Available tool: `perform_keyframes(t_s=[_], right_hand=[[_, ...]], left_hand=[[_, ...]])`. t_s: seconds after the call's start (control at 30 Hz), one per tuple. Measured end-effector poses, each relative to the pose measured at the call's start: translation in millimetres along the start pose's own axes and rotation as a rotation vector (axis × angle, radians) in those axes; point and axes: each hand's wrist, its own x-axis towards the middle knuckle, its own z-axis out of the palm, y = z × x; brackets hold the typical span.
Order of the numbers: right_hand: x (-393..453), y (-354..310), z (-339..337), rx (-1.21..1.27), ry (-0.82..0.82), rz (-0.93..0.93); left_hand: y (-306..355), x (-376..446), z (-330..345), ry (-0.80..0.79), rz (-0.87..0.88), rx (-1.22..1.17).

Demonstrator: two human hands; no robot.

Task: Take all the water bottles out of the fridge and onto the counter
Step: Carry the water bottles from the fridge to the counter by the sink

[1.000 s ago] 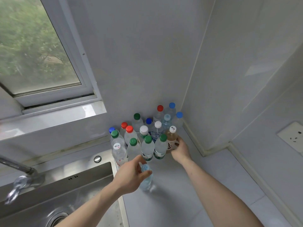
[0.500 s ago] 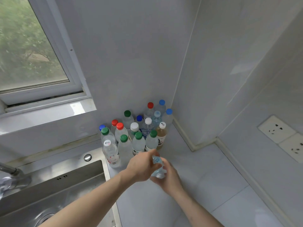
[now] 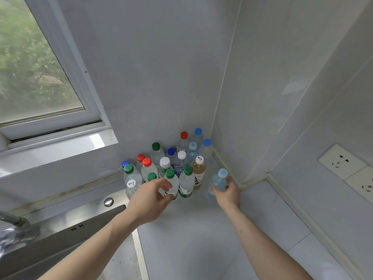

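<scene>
White-tiled counter (image 3: 201, 239) corner beside a sink (image 3: 60, 229): your right hand (image 3: 227, 194) grips a pale-capped bottle (image 3: 219, 181), setting it right of the bottle cluster (image 3: 171, 164), apparently to extend the row. Your left hand (image 3: 150, 196), fingers loosely curled, holds nothing.

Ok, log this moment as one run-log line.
right hand: grips pale-blue-capped clear plastic bottle beside cluster | left hand: fingers loose, at green-capped clear bottle | white counter
</scene>
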Motion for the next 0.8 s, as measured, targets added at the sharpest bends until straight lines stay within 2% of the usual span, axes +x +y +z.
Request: perform_keyframes(t_s=[0.27, 0.8], right_hand=[[33, -36, 4, -0.068, -0.077, 0.009], [42, -49, 13, -0.125, -0.223, 0.015]], left_hand=[[-17, -8, -10, 0.040, -0.049, -0.078], [-37, -5, -29, 0.138, -0.106, -0.087]])
